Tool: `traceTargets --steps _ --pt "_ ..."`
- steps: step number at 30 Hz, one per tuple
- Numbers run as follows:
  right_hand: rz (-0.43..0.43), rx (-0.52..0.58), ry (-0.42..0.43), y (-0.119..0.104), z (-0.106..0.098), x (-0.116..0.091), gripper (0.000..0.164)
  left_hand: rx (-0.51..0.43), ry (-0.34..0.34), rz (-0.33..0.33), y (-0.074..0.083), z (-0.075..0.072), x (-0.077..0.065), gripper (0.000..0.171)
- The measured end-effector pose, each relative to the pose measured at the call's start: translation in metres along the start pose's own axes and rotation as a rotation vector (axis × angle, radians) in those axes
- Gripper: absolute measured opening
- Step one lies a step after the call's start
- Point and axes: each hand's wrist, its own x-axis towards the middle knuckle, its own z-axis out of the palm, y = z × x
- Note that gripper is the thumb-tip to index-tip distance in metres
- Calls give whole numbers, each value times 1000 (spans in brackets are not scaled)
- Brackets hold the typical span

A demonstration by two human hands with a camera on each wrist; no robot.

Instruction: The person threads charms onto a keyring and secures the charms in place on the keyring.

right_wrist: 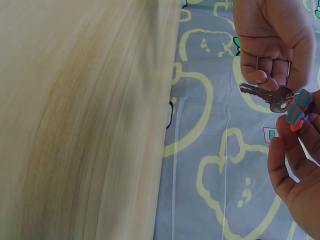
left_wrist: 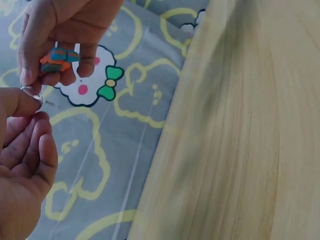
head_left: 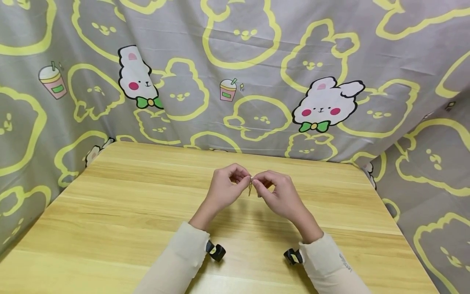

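Note:
Both hands meet above the table with their fingertips almost touching. My left hand [head_left: 228,185] pinches the metal key ring [left_wrist: 30,90] between thumb and fingers. Across from it, my right hand [head_left: 277,190] holds an orange and blue keychain charm [right_wrist: 298,109] at its fingers, close to the same ring. A metal key [right_wrist: 270,96] hangs down between the hands, its toothed end pointing at the table. Fingertips hide part of the ring, so whether it is spread apart cannot be seen.
The hands are over a wood-grain table [head_left: 128,204]. Grey curtains [head_left: 257,53] with yellow animal outlines stand behind the table and at its sides. Small black devices [head_left: 216,252] are strapped at both wrists, by the pale sleeves.

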Motion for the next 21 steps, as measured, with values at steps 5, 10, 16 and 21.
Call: traceTargets --steps 5,10,16,21 --pt "-17 -3 -4 0 0 0 11 -38 -25 58 0 -1 1 3" --pt "-19 -1 -4 -1 -1 1 11 -9 -45 96 -1 -4 2 6" --pt "-1 -4 -2 0 -2 1 12 66 -39 135 -2 -2 3 6" --pt "6 -11 -8 0 -2 0 12 99 -12 141 -1 0 2 7"
